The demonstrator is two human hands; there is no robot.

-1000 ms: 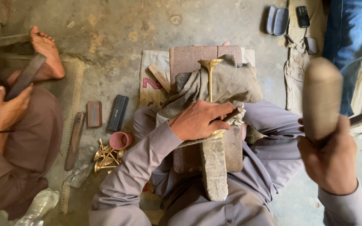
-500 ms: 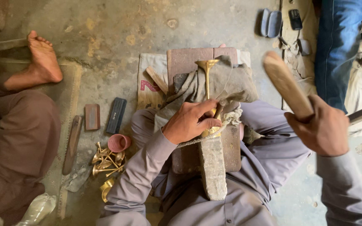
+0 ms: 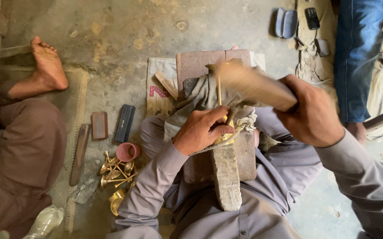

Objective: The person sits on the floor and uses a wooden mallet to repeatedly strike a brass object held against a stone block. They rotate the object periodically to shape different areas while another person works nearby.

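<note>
My left hand (image 3: pixel 202 129) grips a thin brass piece (image 3: pixel 219 90) with a flared top, holding it upright against a grey cloth (image 3: pixel 200 95) on a reddish block (image 3: pixel 200 64). A long grey stone bar (image 3: pixel 226 177) lies over my lap under that hand. My right hand (image 3: pixel 311 113) is closed around a wooden mallet (image 3: pixel 251 84), blurred by motion, with its head right at the top of the brass piece.
Several finished brass pieces (image 3: pixel 118 172) and a small pink cup (image 3: pixel 127 152) lie on the floor at my left, beside a dark flat stone (image 3: pixel 124 123), a brown block (image 3: pixel 99 125) and a file (image 3: pixel 80 152). Another person's bare foot (image 3: pixel 47 66) is at left; a leg in blue jeans (image 3: pixel 359 53) stands at right.
My right hand has swung the mallet down from high at the right onto the top of the brass piece. The left hand has stayed in place. The other person's hand has left view.
</note>
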